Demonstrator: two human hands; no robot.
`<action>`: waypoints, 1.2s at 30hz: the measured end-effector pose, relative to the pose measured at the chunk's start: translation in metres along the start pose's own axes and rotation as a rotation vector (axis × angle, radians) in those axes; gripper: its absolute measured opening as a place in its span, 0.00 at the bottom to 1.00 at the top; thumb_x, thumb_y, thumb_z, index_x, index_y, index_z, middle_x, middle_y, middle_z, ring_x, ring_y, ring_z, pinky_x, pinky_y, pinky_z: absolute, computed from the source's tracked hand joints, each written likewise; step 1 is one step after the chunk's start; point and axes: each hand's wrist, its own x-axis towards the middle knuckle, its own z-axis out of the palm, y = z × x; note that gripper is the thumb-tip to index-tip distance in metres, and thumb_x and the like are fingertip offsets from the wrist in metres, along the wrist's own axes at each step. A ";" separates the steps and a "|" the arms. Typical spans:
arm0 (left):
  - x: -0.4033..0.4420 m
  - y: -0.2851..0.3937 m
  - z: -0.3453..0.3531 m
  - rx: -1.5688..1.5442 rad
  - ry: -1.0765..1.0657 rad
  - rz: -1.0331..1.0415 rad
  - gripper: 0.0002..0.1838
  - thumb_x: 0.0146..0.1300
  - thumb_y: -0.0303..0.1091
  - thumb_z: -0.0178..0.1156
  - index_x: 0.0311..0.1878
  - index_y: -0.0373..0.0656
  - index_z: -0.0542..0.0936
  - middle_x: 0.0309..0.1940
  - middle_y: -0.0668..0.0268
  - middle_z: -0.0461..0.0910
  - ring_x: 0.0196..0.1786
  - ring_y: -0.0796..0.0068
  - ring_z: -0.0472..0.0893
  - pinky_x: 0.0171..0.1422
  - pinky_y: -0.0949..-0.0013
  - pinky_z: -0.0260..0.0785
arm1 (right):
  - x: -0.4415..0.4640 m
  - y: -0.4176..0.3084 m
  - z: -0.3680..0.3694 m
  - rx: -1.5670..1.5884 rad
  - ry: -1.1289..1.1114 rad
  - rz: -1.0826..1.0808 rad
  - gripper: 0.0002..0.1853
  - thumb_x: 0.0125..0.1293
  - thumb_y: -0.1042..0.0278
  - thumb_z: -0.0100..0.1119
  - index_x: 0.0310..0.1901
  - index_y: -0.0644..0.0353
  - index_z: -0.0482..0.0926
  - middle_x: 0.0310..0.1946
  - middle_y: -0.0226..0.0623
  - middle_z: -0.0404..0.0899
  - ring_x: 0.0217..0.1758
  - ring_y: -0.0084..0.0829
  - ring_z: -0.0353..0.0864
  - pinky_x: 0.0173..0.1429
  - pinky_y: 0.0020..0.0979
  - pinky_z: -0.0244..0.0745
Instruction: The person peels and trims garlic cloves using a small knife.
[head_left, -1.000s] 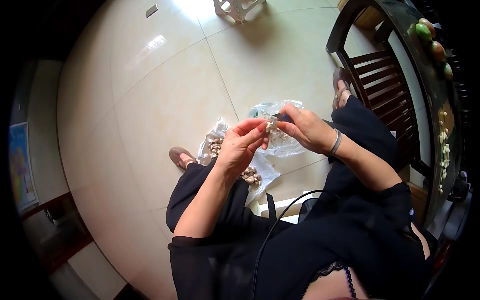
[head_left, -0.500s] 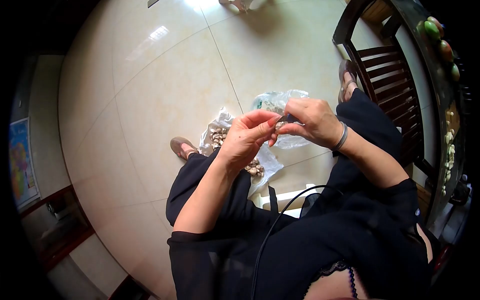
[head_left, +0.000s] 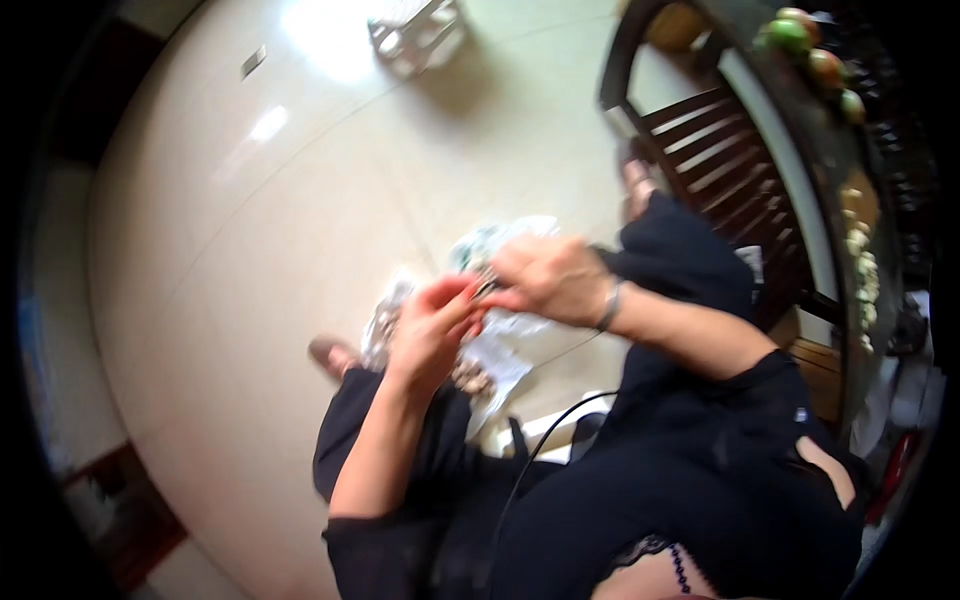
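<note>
In front of my lap, my left hand (head_left: 432,335) and my right hand (head_left: 550,282) meet, fingertips pinched together. A small dark tool (head_left: 486,286), knife-like but blurred, pokes out from my right fingers. Whatever my left fingertips pinch is too small and smeared to name. Below my left hand, a white plastic bag (head_left: 508,372) lies spread on the floor, bearing small brown-and-white pieces (head_left: 472,378) that look like mushrooms. Another clear plastic bag (head_left: 540,226) lies behind my right hand, partly hidden by it.
A dark wooden chair (head_left: 700,140) stands at the right beside a table, where several green and red fruits (head_left: 788,36) and pale pieces (head_left: 862,270) lie. A pale stool (head_left: 415,35) stands on the tiled floor (head_left: 230,300) ahead. A black cable (head_left: 540,440) crosses my lap.
The view has shifted, so hands, bags and chair appear further left and the stool shows more fully. Both hands remain together, pinching.
</note>
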 end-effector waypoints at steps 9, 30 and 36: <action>0.004 -0.002 0.004 -0.088 0.050 0.037 0.08 0.59 0.25 0.55 0.41 0.35 0.73 0.30 0.65 0.76 0.28 0.79 0.74 0.30 0.78 0.66 | -0.005 -0.002 0.013 0.183 -0.018 0.143 0.19 0.60 0.51 0.50 0.23 0.58 0.65 0.18 0.38 0.69 0.23 0.38 0.75 0.26 0.34 0.69; 0.007 0.002 0.009 -0.045 0.021 0.144 0.11 0.58 0.26 0.57 0.43 0.32 0.76 0.35 0.61 0.78 0.35 0.76 0.75 0.40 0.75 0.68 | 0.002 0.004 -0.004 0.018 -0.010 0.031 0.18 0.56 0.51 0.55 0.20 0.56 0.67 0.15 0.34 0.70 0.19 0.33 0.74 0.21 0.30 0.68; 0.005 0.004 0.004 -0.066 0.006 0.199 0.13 0.57 0.25 0.57 0.46 0.33 0.75 0.38 0.58 0.78 0.39 0.70 0.78 0.45 0.70 0.72 | -0.002 0.005 -0.002 -0.007 -0.031 0.018 0.19 0.56 0.50 0.55 0.20 0.56 0.66 0.15 0.33 0.66 0.18 0.33 0.71 0.20 0.31 0.66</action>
